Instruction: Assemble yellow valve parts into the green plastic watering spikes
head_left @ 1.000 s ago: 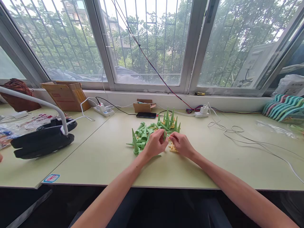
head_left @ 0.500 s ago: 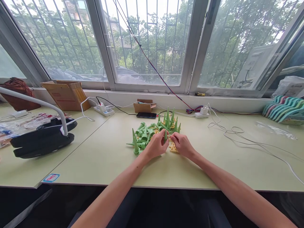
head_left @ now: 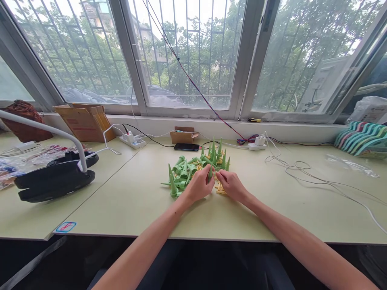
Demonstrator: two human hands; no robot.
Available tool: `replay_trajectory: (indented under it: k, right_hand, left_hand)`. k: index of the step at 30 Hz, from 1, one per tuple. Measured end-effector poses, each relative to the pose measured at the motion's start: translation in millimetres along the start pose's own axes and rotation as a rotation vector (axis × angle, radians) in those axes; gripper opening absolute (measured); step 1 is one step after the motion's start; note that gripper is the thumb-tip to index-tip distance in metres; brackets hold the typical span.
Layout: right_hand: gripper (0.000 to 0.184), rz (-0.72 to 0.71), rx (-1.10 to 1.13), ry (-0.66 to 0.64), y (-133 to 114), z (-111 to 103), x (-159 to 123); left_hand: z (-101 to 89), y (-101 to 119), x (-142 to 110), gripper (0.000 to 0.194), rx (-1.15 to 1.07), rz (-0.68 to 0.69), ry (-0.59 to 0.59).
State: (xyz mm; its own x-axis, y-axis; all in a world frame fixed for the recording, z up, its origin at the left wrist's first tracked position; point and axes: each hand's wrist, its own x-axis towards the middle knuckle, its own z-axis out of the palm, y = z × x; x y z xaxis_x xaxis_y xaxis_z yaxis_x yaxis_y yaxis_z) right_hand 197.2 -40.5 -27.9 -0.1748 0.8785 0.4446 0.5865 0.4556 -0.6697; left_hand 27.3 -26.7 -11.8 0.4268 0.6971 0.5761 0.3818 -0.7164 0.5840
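Observation:
My left hand (head_left: 200, 182) is closed round a green plastic cone-shaped spike (head_left: 211, 172), its tip pointing up. Close beside it, the fingers of my right hand (head_left: 231, 183) are pinched together at the spike's right side; whatever they hold is too small or hidden to make out. Several more green spikes (head_left: 183, 172) lie in a heap left of and behind my hands. Others (head_left: 213, 150) stand upright farther back. Small yellow plastic pieces (head_left: 221, 189) lie on the table under my right hand.
Behind the heap are a black phone (head_left: 186, 147) and a small open cardboard box (head_left: 182, 135). A power strip (head_left: 132, 141) lies at back left, near a black lamp base (head_left: 57, 181). Loose white cable (head_left: 302, 167) winds across the right side, before teal hangers (head_left: 363, 139).
My right hand has shifted very slightly left, closer to the green spike. My left hand stays in place on the spike.

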Motion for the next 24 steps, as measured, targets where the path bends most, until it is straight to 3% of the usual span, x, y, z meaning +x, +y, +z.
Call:
replay_trajectory:
  k: [10,24]
  right_hand:
    - [0.038,-0.014,0.098,-0.063,-10,-4,-2]
    - [0.048,0.017,0.066,-0.02,1,0,0]
  left_hand:
    - [1.7,-6,3,0.008,-0.054,-0.09,0.111]
    - [1.0,1,-1,0.004,-0.043,0.019,-0.033]
